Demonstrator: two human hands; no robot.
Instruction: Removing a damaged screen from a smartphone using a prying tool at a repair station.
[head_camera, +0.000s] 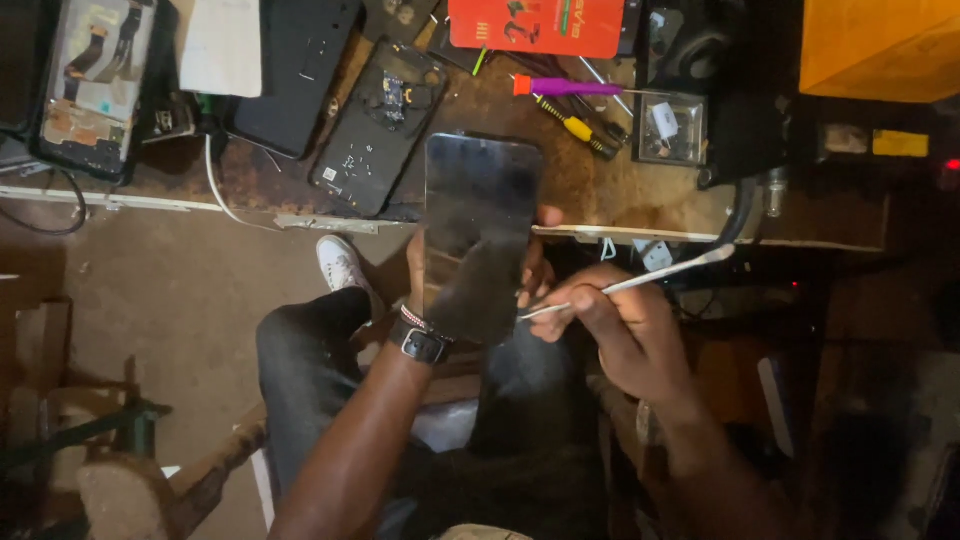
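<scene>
My left hand (530, 270) grips a dark smartphone (478, 235) upright from behind, screen toward me, fingertips wrapped round its right edge. A black watch and bead bracelet sit on that wrist. My right hand (625, 325) pinches a thin white pry tool (650, 277) like a pen. The tool's tip touches the phone's lower right edge, and its far end points up to the right. Both hands hover above my lap in front of the workbench.
On the wooden workbench (620, 195) lie an opened phone body (375, 125), a phone back with exposed parts (95, 85), a black panel (295, 70), a red card (535, 25), screwdrivers (570, 110) and a small clear box (670, 128). My white shoe (340, 262) rests on the dirt floor.
</scene>
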